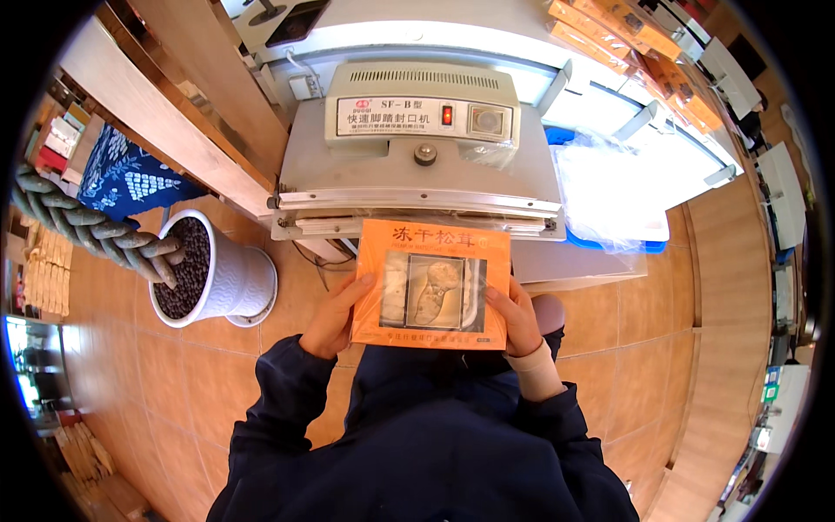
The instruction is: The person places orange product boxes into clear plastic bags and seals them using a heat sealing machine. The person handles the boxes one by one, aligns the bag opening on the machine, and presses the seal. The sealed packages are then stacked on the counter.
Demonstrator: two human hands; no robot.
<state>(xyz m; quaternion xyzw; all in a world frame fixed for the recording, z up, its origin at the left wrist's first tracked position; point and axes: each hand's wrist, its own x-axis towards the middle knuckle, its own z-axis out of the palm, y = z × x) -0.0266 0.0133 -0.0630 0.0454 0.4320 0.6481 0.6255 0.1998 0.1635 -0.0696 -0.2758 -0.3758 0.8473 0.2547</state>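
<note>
Orange box [430,283] is held in front of the sealing machine [417,178], its upper edge overlapping the machine's front in view; contact cannot be determined. Left hand [336,313] and right hand [520,325] grasp opposite side edges, partly closed, thumbs forward and fingers mostly hidden behind, presumably to balance the box and keep its face unobstructed.
</note>
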